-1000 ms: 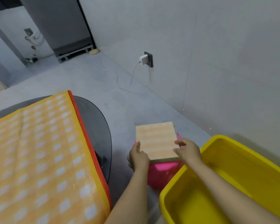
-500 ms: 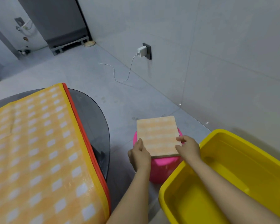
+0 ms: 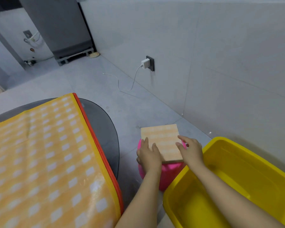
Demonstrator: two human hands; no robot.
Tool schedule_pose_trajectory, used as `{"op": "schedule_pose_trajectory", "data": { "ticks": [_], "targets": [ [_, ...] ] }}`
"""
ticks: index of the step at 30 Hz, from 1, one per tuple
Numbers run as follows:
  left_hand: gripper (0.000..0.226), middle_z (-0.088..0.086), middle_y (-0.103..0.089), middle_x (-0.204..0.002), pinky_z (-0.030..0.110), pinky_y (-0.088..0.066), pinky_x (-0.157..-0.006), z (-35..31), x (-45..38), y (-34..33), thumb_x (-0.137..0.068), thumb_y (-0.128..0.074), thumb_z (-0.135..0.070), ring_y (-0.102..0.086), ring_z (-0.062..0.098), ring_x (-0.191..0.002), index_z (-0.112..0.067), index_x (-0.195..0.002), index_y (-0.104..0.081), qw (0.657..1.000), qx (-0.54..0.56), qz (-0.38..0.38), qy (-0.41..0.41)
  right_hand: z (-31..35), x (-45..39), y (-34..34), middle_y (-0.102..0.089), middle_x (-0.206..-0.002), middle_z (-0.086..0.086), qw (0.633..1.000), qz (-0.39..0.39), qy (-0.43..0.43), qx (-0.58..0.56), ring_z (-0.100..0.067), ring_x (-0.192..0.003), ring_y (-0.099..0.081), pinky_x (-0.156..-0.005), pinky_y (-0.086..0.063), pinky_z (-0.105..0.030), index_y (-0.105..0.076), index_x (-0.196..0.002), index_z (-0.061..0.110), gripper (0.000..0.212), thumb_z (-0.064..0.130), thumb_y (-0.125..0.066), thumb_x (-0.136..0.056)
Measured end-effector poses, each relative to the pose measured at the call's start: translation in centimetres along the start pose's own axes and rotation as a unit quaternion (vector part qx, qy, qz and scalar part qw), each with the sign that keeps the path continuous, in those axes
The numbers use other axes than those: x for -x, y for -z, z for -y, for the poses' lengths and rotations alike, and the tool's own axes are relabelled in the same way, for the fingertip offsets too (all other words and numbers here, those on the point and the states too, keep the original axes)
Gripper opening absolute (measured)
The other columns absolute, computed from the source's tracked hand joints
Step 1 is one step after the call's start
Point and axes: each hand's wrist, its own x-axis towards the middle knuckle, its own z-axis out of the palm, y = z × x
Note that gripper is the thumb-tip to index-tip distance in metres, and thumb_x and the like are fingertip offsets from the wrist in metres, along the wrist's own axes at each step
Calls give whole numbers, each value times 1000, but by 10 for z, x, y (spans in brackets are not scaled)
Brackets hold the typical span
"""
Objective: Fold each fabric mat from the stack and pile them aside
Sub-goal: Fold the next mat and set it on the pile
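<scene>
Grey floor; pink stool (image 3: 167,174) bears folded mat (image 3: 163,142); no writing.

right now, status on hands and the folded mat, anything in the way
Left hand and right hand flat on folded mat, fingers straight. Mat sits on pink stool. Yellow tub close at right, not blocking.

Folded mat (image 3: 161,142): compact pale orange-and-white check rectangle, lies flat on top of the pink stool (image 3: 168,171), slightly rotated, near edge overhangs a bit. Stack of unfolded mats (image 3: 44,162): same check pattern, yellow band and orange-red edging, spread flat over the dark round table (image 3: 104,129), left of the stool.
</scene>
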Motion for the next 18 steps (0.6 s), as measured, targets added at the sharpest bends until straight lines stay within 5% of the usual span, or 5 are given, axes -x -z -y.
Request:
{"op": "schedule_pose_trajectory", "data": {
  "ticks": [6, 12, 15, 18],
  "targets": [
    [36, -4, -55, -133, 32, -38, -106, -69, 42, 54, -97, -46, -19, -47, 14, -126, -21, -132, -52, 978, 180, 10, -109, 82, 31, 45, -57, -107, 1, 990, -6, 100, -104, -10, -88, -57, -79, -42, -21, -64, -114, 26, 26, 23, -61, -89],
    [32, -17, -54, -114, 5, -38, -73, -93, 75, 162, -96, -45, -19, -54, -6, -97, -24, -126, -54, 960, 202, -13, -196, 181, 86, 87, -60, -103, 8, 965, 46, 217, -142, -2, -84, -57, -69, -42, -11, -63, -113, 32, 24, 28, -60, -90],
    [27, -9, -63, -114, 16, -45, -79, -79, 84, 219, -95, -47, -18, -60, 4, -97, -22, -119, -60, 954, 184, -24, -236, 222, 125, 87, -61, -98, 9, 952, 83, 261, -140, -5, -82, -57, -66, -43, -7, -63, -108, 36, 21, 29, -60, -89],
    [22, -9, -66, -106, 17, -48, -68, -53, 94, 270, -96, -48, -22, -64, 6, -88, -25, -111, -62, 953, 135, -41, -268, 251, 166, 78, -62, -95, 9, 933, 138, 307, -126, -4, -79, -57, -68, -43, -7, -63, -101, 39, 18, 28, -63, -87]
  ]
}}
